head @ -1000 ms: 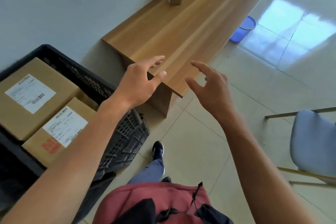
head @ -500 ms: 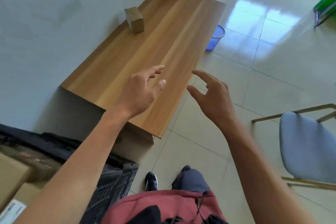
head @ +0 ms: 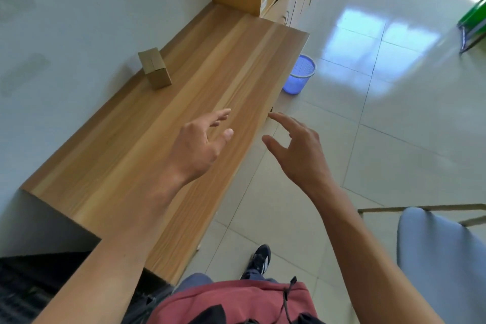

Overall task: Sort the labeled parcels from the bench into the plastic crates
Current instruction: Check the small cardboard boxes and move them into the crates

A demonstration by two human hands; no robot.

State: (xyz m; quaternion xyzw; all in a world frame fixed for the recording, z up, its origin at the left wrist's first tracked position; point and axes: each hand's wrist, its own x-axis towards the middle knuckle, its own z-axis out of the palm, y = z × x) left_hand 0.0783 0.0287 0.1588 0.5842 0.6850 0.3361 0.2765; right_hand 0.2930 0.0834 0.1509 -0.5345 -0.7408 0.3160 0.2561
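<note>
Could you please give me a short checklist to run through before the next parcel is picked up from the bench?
1. Left hand free, fingers relaxed: ok.
2. Right hand free, holding nothing: ok.
3. A parcel waits on the bench, near the wall: ok.
4. Bench surface between the hands and the parcel unobstructed: ok.
5. Parcel's label readable: cannot tell, no label shows on the visible faces.
6. Crate has room: cannot tell, only a dark corner shows.

Brown parcel (head: 155, 68), wood-grain bench (head: 163, 144)
</note>
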